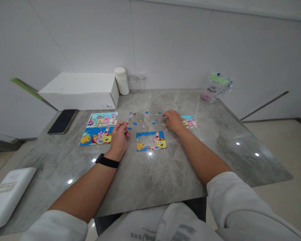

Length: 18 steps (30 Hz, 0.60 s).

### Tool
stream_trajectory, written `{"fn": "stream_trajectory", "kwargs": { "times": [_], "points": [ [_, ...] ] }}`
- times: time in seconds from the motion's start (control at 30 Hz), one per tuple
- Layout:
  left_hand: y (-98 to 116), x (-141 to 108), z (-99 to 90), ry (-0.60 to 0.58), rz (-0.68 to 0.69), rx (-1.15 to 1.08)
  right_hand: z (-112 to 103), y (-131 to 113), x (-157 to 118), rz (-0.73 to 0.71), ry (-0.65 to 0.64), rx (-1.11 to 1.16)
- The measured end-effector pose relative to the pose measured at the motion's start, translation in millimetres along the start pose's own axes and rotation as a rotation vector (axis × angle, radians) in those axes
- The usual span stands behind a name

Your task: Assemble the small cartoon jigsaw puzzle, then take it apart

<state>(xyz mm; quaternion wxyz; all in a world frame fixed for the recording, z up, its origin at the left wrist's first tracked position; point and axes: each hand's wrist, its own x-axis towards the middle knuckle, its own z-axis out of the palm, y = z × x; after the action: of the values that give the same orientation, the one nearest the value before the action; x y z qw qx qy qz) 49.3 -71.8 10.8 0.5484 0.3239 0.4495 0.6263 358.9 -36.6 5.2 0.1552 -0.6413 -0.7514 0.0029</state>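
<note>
The puzzle (161, 144), gapped in its middle, lies on the grey surface (150, 182) between the left hand (119, 139) and right hand (174, 121), the latter partly blocking a picture card (191, 122). Loose pieces (146, 112) lie beyond; whether either curled grip holds one, I can't tell. A white box (77, 99), bottle (121, 81) and phone (62, 121) stay clear.

Grey table (155, 180) with puzzle (161, 144), phone (63, 121), box (77, 99)

Right fingers (168, 112) near loose pieces (146, 112), gapped jigsaw (161, 143)
</note>
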Motion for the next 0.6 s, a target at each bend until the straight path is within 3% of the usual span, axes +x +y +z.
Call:
{"fn": "stream_trajectory", "kwargs": {
  "times": [0.13,0.3,0.6],
  "points": [
    [0,-1,0.1,-0.001,0.032,0.017,-14,0,3,-0.07,-0.205,-0.002],
    [0,-2,0.7,-0.024,0.046,0.038,-24,-2,4,-0.156,-0.347,-0.011],
    [-3,0,-1.1,-0.031,0.05,0.025,-21,4,6,-0.125,-0.405,-0.038]
  ]
}}
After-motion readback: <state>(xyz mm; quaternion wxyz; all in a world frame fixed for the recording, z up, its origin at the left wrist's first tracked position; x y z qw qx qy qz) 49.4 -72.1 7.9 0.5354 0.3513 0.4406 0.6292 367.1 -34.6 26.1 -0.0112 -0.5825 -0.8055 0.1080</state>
